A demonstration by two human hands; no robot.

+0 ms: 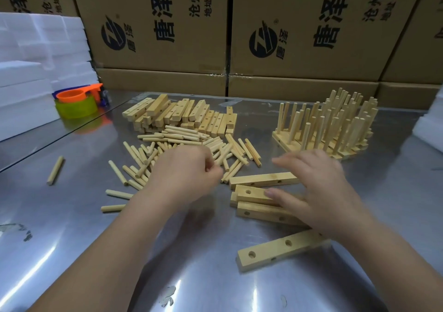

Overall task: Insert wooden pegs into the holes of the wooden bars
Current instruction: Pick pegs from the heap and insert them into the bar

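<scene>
On the steel table (72, 215): we see loose pegs (182, 141) scattered just before a pile of empty bars (182, 117).
Left hand (184, 175): over the near pegs, fingers curled inward; we cannot tell whether they pinch one.
Right hand (318, 189): fingers spread and blurred, thumb lying on one of four loose bars (261, 179) beneath it.
Far right: our pegged bars (330, 124) stand together, pegs upright.
Far left: one stray peg (55, 170) lies apart; a green tape roll (76, 111) sits behind.

Pale round pegs (182, 141) lay scattered mid-table. Drilled bars (182, 116) were heaped behind them, loose bars (261, 179) lay flat nearer, and at right, finished bars (294, 143) bristled with upright pegs.
</scene>
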